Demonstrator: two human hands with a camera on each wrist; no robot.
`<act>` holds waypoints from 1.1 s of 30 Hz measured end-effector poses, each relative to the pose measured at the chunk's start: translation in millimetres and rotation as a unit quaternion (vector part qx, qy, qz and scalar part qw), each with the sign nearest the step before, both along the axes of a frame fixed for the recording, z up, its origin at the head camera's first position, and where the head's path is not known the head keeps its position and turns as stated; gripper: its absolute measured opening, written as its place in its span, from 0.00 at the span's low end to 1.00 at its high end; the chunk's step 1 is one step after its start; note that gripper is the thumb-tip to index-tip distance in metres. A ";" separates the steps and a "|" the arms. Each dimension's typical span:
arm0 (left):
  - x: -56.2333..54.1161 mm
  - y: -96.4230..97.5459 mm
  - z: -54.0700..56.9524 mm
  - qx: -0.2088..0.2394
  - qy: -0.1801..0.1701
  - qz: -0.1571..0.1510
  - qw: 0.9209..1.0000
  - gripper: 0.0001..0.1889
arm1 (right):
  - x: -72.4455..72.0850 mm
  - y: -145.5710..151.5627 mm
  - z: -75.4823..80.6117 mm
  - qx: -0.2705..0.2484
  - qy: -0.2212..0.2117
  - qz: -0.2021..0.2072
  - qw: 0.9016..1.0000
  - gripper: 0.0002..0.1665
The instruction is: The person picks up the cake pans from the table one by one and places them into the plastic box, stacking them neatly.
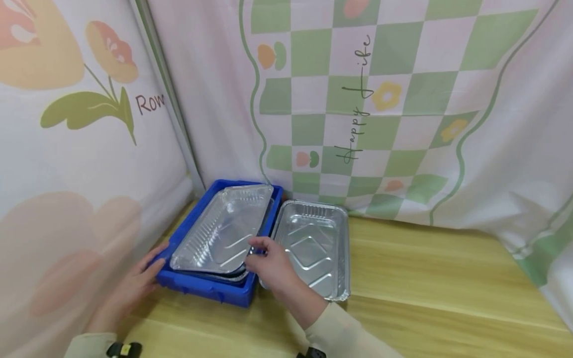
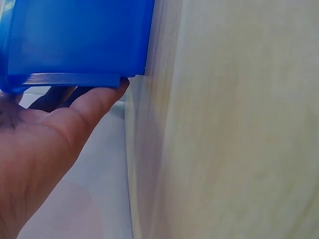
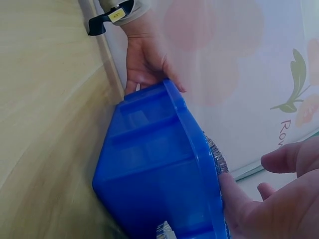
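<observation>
A blue plastic bin (image 1: 233, 297) stands on the table at the left, with a silver foil tray (image 1: 233, 219) lying tilted in its top. Edges of more foil show beneath that tray. My left hand (image 1: 134, 286) rests against the bin's near left corner; in the left wrist view its extended fingers (image 2: 94, 104) touch the bin just under the rim. At the foil tray's right edge is my right hand (image 1: 273, 266), thumb and fingers spread apart. The right wrist view has one fingertip (image 3: 230, 186) right at the bin's rim beside crinkled foil (image 3: 217, 154).
Another foil tray (image 1: 309, 248) sits on the table just right of the bin, its edge close under my right hand. Wooden tabletop (image 1: 429, 278) extends to the right. Printed curtains (image 1: 309, 99) hang behind and along the left side, close to the bin.
</observation>
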State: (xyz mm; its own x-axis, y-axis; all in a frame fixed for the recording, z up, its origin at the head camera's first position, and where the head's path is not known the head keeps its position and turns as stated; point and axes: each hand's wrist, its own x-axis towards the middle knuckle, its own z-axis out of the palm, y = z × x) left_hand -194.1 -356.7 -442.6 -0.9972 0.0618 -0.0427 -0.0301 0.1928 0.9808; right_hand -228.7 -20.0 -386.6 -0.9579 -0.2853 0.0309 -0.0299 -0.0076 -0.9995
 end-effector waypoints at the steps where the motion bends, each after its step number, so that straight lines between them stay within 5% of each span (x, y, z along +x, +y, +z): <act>1: -0.1 0.0 0.7 -0.002 -0.002 0.001 1.000 0.32 | -0.2 0.2 -0.1 -0.001 -0.003 0.002 1.000 0.25; 16: -0.4 -0.4 1.3 -0.006 0.007 -0.010 1.000 0.32 | 9.9 19.4 0.8 -0.056 -0.033 0.029 0.997 0.21; 33: -0.6 -0.8 2.4 0.002 0.012 -0.015 1.000 0.31 | -4.0 71.4 6.0 -0.055 -0.035 -0.014 0.998 0.20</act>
State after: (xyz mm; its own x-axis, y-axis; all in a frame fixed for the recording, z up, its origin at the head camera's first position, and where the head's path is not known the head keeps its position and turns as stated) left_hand -194.7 -357.5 -440.2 -0.9955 0.0924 -0.0192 -0.0012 0.1903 0.9817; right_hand -232.7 51.4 -380.6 -0.9662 -0.2576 -0.0064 0.0378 -0.1171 -0.9924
